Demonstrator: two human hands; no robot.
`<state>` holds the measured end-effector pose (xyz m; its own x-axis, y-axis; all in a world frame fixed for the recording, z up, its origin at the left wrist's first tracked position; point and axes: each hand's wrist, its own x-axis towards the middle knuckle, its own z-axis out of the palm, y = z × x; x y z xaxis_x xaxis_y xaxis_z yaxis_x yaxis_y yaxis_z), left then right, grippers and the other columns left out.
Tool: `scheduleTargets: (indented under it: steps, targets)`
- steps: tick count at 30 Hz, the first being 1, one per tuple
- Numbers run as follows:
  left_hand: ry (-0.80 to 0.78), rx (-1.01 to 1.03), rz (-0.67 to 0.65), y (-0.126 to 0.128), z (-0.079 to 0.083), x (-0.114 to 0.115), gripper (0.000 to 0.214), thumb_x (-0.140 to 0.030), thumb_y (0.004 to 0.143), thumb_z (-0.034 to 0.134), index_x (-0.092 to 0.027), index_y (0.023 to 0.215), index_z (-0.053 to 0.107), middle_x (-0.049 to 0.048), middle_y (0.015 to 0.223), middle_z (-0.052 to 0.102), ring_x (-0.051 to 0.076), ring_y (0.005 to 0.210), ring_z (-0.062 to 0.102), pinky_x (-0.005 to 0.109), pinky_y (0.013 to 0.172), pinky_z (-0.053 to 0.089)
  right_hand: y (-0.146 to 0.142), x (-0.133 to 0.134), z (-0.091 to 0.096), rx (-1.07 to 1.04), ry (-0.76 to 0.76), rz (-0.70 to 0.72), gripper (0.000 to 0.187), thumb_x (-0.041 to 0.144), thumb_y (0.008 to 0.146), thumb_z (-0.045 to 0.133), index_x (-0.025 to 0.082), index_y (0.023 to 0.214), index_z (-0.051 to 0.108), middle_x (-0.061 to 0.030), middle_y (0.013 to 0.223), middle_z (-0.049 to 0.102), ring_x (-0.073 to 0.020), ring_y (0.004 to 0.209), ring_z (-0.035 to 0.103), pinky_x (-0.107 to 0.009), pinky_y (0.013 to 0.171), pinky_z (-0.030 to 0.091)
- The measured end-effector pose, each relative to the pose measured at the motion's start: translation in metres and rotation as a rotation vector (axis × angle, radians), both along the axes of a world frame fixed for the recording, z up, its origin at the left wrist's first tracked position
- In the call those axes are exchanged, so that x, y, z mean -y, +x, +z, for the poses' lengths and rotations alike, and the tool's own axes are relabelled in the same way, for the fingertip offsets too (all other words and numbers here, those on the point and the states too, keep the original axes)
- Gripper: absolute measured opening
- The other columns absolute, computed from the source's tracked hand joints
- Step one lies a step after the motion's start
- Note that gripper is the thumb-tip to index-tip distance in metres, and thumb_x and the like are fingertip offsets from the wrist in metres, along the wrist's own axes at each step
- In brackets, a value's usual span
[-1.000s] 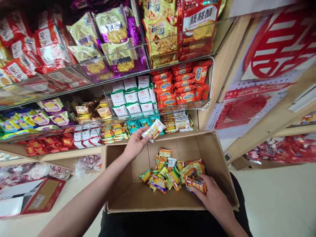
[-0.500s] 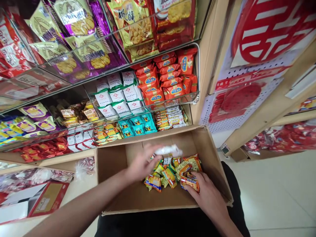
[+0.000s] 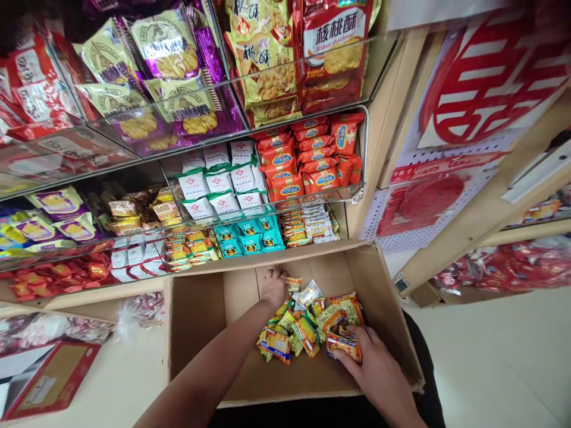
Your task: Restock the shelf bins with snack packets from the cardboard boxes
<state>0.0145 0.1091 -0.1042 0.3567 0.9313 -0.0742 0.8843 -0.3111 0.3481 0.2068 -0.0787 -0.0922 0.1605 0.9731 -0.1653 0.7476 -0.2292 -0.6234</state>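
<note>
An open cardboard box [image 3: 196,333] on my lap holds a pile of small wrapped snacks. My left hand [image 3: 273,288] reaches in at the far side, back up and fingers curled, with an orange-and-cream snack packet [image 3: 293,284] at its fingertips; the hand partly hides its grip. Just beside it, a white snack packet [image 3: 309,293] lies on top of the pile. My right hand [image 3: 377,362] is closed around orange snack packets [image 3: 344,346] at the pile's right side. Yellow and green packets [image 3: 306,333] lie between the two hands.
Behind the box rise shelf bins of snacks: teal packets [image 3: 250,236], white packets [image 3: 223,202], red packets [image 3: 285,172]. A wooden post [image 3: 379,137] and a pegboard with red decorations [image 3: 428,202] stand right. A red-edged carton [image 3: 53,380] sits at lower left.
My left hand has let go of the white packet, now on the pile, and moved to the box's far side. My right hand keeps its hold. The view has shifted slightly.
</note>
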Motion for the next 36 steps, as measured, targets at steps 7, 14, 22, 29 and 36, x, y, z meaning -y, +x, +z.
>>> scheduleTargets:
  steps: [7,14,22,29,36]
  targets:
    - [0.009,0.05,-0.005,-0.021,0.009,0.018,0.027,-0.018,0.073,0.051,-0.015,0.099,0.057,0.0091,0.094,0.059,0.023,0.097,0.045,0.034,0.085,0.035,0.004,-0.003,0.001,-0.067,-0.019,0.011,0.037,0.042,0.077,0.045,0.02,0.107,0.048,-0.0075,0.108,0.049,-0.022,0.096,0.051,-0.035,0.082,0.04]
    - [-0.345,0.772,0.303,-0.057,0.014,0.068,0.022,-0.032,0.066,0.061,-0.017,0.077,0.049,0.001,0.074,0.059,0.015,0.07,0.055,0.026,0.065,0.043,0.01,-0.037,0.012,-0.106,0.082,0.05,0.035,0.038,0.074,0.05,0.021,0.104,0.05,-0.0065,0.106,0.046,-0.0194,0.095,0.05,-0.032,0.083,0.04]
    - [-0.809,1.235,0.543,-0.058,0.031,0.095,0.038,-0.031,0.064,0.066,-0.019,0.093,0.045,0.0004,0.077,0.062,0.01,0.057,0.056,0.019,0.049,0.041,-0.001,-0.114,-0.003,-0.057,0.295,0.13,0.045,0.038,0.071,0.053,0.018,0.11,0.046,-0.009,0.112,0.037,-0.0219,0.104,0.045,-0.034,0.09,0.037]
    - [-0.948,1.35,0.574,-0.058,0.035,0.107,0.033,-0.024,0.066,0.067,-0.015,0.093,0.05,0.0041,0.081,0.064,0.01,0.061,0.06,0.018,0.054,0.045,0.003,-0.124,-0.056,-0.116,0.177,0.257,0.056,0.023,0.061,0.058,0.017,0.115,0.043,-0.0094,0.123,0.032,-0.0207,0.114,0.039,-0.03,0.096,0.032]
    - [-1.0,1.444,0.434,-0.05,0.057,0.105,0.038,-0.018,0.064,0.068,-0.018,0.098,0.05,0.0049,0.095,0.062,0.016,0.078,0.063,0.024,0.067,0.049,0.026,-0.112,-0.067,0.085,0.135,0.184,0.066,0.036,0.058,0.063,0.016,0.118,0.045,-0.0119,0.119,0.045,-0.0286,0.111,0.039,-0.043,0.092,0.031]
